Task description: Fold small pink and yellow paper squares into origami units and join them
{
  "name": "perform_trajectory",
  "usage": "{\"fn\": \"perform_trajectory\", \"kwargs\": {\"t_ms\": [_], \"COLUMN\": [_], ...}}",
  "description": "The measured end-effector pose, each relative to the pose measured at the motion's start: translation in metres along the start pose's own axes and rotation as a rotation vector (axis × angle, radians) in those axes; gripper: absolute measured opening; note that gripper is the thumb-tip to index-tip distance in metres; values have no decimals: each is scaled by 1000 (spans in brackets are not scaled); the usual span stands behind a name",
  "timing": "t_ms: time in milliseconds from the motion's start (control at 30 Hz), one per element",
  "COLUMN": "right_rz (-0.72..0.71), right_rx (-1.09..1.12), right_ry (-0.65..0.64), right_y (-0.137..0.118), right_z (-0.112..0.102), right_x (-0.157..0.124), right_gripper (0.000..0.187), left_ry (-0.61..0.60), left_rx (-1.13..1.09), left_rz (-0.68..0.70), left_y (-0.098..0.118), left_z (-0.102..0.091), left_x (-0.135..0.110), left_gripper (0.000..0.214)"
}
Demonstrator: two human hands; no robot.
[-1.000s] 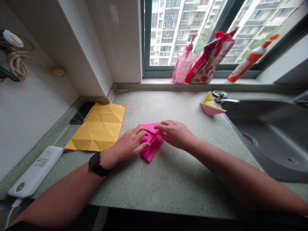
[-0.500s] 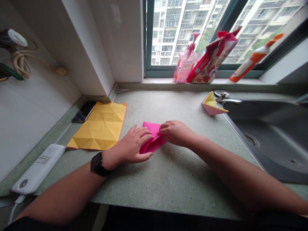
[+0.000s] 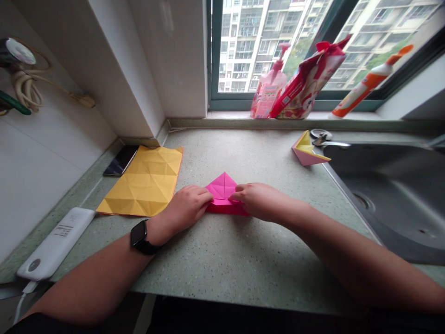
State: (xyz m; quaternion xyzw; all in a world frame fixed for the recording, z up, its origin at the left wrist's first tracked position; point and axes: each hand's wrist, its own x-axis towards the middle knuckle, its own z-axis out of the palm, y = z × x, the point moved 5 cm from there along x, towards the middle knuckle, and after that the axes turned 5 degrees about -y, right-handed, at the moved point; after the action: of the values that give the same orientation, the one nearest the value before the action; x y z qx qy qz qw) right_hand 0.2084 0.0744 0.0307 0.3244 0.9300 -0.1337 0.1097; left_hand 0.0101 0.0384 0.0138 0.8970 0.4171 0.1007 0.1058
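Observation:
A folded pink paper (image 3: 222, 191) lies flat on the green speckled counter (image 3: 243, 260), its point aimed at the window. My left hand (image 3: 186, 208), a black watch on its wrist, is curled with its fingertips pinching the paper's left corner. From the other side my right hand (image 3: 259, 200) is closed too, gripping the right corner. Both hands hold the paper down against the counter.
A creased yellow sheet (image 3: 146, 182) lies left, partly over a black phone (image 3: 120, 161). A white power bank (image 3: 52, 245) sits near the left edge. A pink-yellow folded piece (image 3: 306, 150) rests beside the sink (image 3: 392, 195). Bottles and a red pouch (image 3: 306, 83) stand on the windowsill.
The pink paper turned from a slanted, partly lifted shape into a flat triangle pointing away. Both hands moved from its middle to its two lower corners and closed on them.

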Motion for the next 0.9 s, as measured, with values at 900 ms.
{"fn": "perform_trajectory", "kwargs": {"t_ms": [900], "right_rz": [129], "right_rx": [117], "right_ry": [-10], "right_y": [24], "right_z": [1], "right_x": [-10], "right_gripper": [28], "left_ry": [38], "left_rx": [-135], "left_rz": [-2], "left_y": [-1], "left_z": [-2], "left_x": [4], "left_gripper": [16]}}
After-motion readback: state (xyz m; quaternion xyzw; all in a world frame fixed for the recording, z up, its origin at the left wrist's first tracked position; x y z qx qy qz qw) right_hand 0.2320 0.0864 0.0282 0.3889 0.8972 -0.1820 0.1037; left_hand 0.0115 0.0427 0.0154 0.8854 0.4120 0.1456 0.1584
